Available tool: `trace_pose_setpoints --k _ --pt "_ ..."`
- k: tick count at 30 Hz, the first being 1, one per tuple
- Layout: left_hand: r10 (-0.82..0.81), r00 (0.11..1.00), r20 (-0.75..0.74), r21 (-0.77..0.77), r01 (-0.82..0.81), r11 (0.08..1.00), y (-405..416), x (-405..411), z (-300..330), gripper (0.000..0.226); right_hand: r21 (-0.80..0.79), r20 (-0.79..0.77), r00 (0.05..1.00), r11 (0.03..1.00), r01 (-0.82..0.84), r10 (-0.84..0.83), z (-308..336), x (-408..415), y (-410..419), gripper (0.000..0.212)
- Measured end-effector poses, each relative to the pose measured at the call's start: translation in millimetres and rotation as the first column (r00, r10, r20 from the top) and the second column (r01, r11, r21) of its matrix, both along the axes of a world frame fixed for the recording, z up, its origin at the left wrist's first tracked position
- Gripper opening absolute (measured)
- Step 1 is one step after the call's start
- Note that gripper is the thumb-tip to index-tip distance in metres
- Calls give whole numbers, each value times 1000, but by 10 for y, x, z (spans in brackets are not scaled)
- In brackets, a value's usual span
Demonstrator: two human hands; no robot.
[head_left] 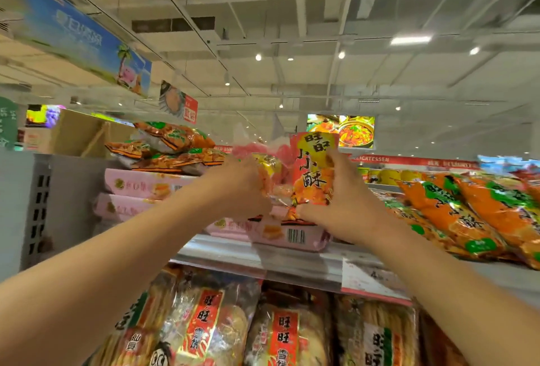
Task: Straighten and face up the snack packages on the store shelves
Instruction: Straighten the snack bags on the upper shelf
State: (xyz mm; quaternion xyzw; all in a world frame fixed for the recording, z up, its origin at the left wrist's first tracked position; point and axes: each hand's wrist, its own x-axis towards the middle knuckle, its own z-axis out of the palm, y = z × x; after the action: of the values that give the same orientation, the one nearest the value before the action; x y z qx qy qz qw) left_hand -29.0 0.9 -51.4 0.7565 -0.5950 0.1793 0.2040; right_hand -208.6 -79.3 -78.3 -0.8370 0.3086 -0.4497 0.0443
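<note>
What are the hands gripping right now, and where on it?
Both hands hold the upright orange snack bag: the right hand grips its right edge and bottom corner, the left hand its crumpled left side. It stands on the pink packages.

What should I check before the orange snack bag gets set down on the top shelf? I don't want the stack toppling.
1. Right hand grip on the upright orange bag: ok, fingers curl round its right edge.
2. Left hand grip: ok, it holds the clear-wrapped packs beside the bag.
3. Bag facing front: ok, printed characters face the camera.
4. Bag upright: ok, roughly vertical.
5. Support below: cannot tell; pink boxes lie under it, hands hide the contact.
6. Neighbouring orange bags on the right: not ok, lying slanted.
</note>
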Motion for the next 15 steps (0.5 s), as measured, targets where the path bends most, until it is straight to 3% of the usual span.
trace_pose_setpoints --k 3,6,7,10,12,15 --pt "-135 990 28 -258 138 956 -9 -107 -117 58 117 152 988 993 -1 -17 -35 -133 113 114" --pt "-276 957 86 -422 286 860 -42 -320 -296 64 151 196 980 989 2 -32 -103 -304 158 82" --pt "-294 951 97 -455 304 837 -58 -395 -360 65 187 208 977 982 -1 -38 -134 -367 189 82" --pt "-406 912 63 -532 375 759 -114 -616 -513 63 246 233 964 967 67 -126 -216 -614 284 114" --pt "-561 827 6 -543 474 693 -126 -809 -552 56 229 276 950 970 82 -146 -262 -847 347 122" --pt "-772 586 -245 -518 594 615 -141 -1198 -542 48 226 286 936 964 143 -206 -347 -1301 472 117"
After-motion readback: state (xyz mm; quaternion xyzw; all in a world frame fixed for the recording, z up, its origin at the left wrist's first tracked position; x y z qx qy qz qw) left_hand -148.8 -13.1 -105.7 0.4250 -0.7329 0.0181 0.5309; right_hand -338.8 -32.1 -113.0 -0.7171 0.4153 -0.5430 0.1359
